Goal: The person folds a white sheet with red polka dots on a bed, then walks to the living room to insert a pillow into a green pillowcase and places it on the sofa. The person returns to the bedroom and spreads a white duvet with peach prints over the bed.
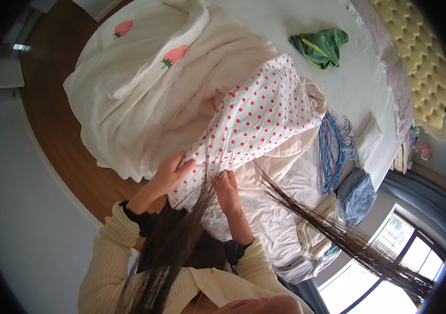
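Observation:
A white cloth with red polka dots (254, 114) lies folded over the near side of a cream quilt (125, 90) printed with strawberries. My left hand (170, 176) grips its left edge, thumb on top and fingers partly hidden. Along the near edge, my right hand (227, 191) pinches the fabric between thumb and fingers. Strands of long dark hair (199, 212) hang across the view and cover part of the cloth between the hands. Beneath and to the right of the dotted cloth, plain pale pink fabric (286, 155) shows.
On the bed (358, 78) lie a crumpled green garment (321, 47), a bundle of blue and pink hangers (331, 153), a white packet (368, 141) and folded clothes (356, 196). A tufted yellow headboard (415, 51) stands at far right. Wooden floor (58, 129) runs along the left.

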Demonstrator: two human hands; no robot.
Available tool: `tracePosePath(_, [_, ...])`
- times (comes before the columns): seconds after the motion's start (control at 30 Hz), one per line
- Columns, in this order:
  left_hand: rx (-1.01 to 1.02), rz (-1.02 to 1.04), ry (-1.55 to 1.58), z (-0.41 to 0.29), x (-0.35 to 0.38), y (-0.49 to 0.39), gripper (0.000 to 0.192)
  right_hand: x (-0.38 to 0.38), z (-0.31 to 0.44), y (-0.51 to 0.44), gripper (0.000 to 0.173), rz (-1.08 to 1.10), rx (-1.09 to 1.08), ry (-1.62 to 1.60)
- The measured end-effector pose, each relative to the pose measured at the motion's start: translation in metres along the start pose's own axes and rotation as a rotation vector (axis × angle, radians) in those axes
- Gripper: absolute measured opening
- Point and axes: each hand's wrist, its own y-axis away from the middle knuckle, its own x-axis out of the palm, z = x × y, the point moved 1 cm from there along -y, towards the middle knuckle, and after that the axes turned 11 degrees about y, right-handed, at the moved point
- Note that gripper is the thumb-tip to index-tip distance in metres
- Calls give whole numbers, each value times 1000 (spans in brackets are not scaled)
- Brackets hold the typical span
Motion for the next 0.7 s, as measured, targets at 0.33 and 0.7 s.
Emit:
tracePosePath(0.33, [-436,522,52,57,107,135,39,-98,67,133,39,-265,186,300])
tracePosePath(0.7, [-86,520,-44,72,176,90,20,-327,-16,280,25,-671,317,939])
